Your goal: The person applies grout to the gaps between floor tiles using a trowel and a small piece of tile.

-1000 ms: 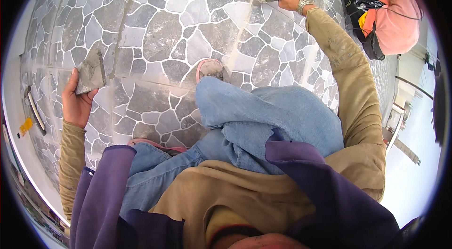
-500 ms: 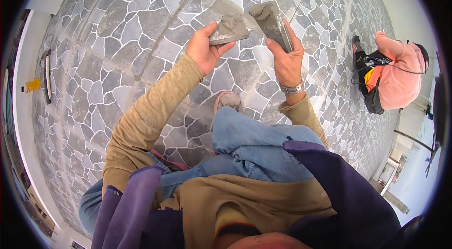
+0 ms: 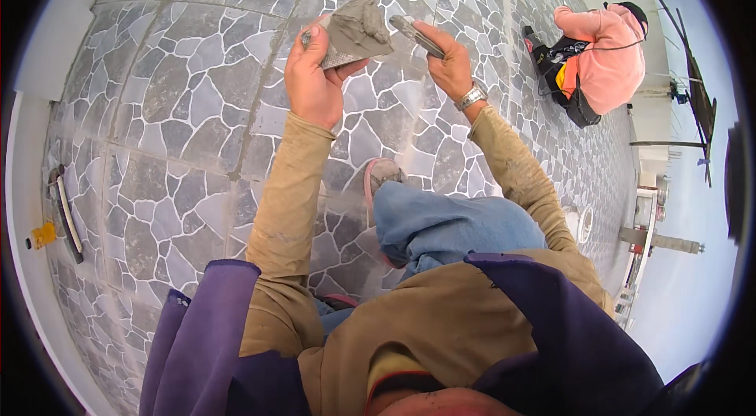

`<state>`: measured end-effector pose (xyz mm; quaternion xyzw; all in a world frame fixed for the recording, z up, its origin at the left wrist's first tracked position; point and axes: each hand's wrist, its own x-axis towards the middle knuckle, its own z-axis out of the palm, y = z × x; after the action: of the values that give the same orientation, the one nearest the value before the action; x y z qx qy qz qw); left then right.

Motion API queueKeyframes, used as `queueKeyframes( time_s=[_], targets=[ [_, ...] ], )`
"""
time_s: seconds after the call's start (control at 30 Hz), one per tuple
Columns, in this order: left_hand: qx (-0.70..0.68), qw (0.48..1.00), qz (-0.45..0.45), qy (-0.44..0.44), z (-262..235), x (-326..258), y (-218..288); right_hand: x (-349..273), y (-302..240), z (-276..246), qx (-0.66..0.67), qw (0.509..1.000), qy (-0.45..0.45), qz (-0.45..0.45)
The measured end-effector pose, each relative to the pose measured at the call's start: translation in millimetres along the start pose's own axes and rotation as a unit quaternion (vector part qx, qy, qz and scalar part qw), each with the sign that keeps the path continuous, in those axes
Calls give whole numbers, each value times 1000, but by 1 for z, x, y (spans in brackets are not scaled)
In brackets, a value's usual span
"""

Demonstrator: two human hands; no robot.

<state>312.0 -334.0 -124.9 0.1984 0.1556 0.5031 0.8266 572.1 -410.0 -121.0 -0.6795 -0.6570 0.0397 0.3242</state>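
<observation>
My left hand (image 3: 313,84) grips a flat, grey-smeared plate (image 3: 337,55) from below, its thumb along the near left edge. On top of it sits a lump of wet grey mortar (image 3: 359,25). Just to the right, my right hand (image 3: 450,62) is closed around a flat, scraper-like blade (image 3: 416,36). That blade is turned nearly edge-on and coated in grey paste, with its tip close to the mortar but apart from it. How the handle is shaped is hidden by my fingers. Both hands are raised above the patterned floor.
Grey stone-pattern tiles (image 3: 197,113) with white lines cover the floor. A person in a pink top (image 3: 606,58) crouches at the right. By the left wall lie a yellow bottle (image 3: 42,236) and a dark, curved-handled tool (image 3: 67,215). A white bucket (image 3: 584,225) stands beyond my right arm.
The plate has tilted and carries a larger lump of mortar. My right hand has turned the blade from broad side to nearly edge-on. The view has shifted, so the crouching person appears further left.
</observation>
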Motion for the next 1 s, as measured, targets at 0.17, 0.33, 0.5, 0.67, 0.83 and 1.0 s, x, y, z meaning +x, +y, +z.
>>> queueKeyframes(
  time_s=[0.17, 0.33, 0.5, 0.67, 0.83, 1.0],
  targets=[
    [-70, 991, 64, 96, -61, 27, 79, 79, -70, -107, 498, 819, 101, 268],
    [-62, 973, 155, 160, -146, 30, 140, 168, -173, -160, 220, 968, -37, 119],
    [-49, 963, 187, 187, -160, 28, 143, 292, -214, -114, 120, 975, -177, -65],
    [3, 972, 157, 175, -142, 34, 125, 350, -215, -4, 199, 953, -199, -115],
    [76, 969, 87, 218, -122, 48, 104, 301, -85, 95, 393, 887, -240, 38],
    [112, 964, 39, 239, -74, 92, 62, 317, 63, 88, 593, 752, -213, 193]
  ],
)
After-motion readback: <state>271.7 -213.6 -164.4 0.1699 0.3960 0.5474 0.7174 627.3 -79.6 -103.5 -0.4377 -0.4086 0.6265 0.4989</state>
